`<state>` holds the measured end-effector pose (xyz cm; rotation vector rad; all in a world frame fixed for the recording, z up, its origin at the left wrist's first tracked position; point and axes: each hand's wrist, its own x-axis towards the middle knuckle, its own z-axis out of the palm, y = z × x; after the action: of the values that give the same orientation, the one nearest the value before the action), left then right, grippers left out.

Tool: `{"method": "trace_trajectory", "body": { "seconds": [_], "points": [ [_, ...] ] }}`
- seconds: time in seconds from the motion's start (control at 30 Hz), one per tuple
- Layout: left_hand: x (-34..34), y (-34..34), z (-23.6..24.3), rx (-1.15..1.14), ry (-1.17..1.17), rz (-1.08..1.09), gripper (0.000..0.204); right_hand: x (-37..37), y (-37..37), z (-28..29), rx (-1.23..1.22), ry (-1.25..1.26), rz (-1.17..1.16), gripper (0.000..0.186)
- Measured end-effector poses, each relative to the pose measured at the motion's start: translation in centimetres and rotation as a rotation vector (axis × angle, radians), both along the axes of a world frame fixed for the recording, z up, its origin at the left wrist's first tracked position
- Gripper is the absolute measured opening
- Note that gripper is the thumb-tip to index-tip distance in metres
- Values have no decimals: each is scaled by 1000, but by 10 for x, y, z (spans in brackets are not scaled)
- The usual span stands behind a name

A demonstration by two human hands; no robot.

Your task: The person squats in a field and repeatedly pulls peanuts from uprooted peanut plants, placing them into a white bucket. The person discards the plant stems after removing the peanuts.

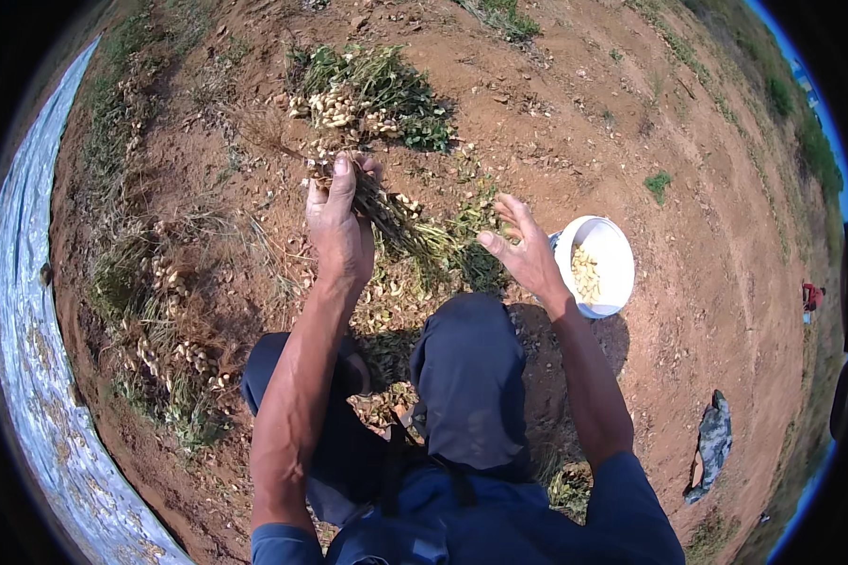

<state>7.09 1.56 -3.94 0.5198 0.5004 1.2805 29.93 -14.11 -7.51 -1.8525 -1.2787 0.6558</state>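
My left hand is closed round a bunch of peanut plants. Their stems and leaves trail off to the right, and thin roots stick out at the upper left. Pale pods show beside my fingers. Over the ground to the right, my right hand is held open, thumb and fingers apart, with nothing in it. Close beside it stands a white bucket with shelled-looking pale peanuts heaped along its left inside. Beyond my left hand lies a pile of pulled peanut plants with pods attached.
More peanut plants lie in a row on the left. A long silvery sheet runs along the left edge. Dry reddish soil spreads to the right, where a camouflage-patterned cloth lies. My bent knees are below my hands.
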Motion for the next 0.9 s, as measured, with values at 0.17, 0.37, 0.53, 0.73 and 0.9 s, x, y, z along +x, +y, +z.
{"method": "trace_trajectory", "body": {
  "seconds": [0.17, 0.37, 0.53, 0.73, 0.9],
  "points": [
    [22, -11, -8, -166, -54, -115, 22, -60, 51, 9, 41, -151, 292, 76],
    [-5, -9, -8, 701, 1591, -664, 53, -17, -15, -34, -41, -422, 132, 47],
    [-33, -34, -31, 1275, 1989, -906, 29, 10, -246, -92, -578, -467, -50, 44],
    [-45, -39, -16, 1351, 1885, -1012, 29, 2, -557, -75, -1647, -149, -2, 61],
    [-41, -33, -19, 1344, 1840, -1029, 33, 48, -584, -69, -2008, 57, 517, 72]
  ]
}}
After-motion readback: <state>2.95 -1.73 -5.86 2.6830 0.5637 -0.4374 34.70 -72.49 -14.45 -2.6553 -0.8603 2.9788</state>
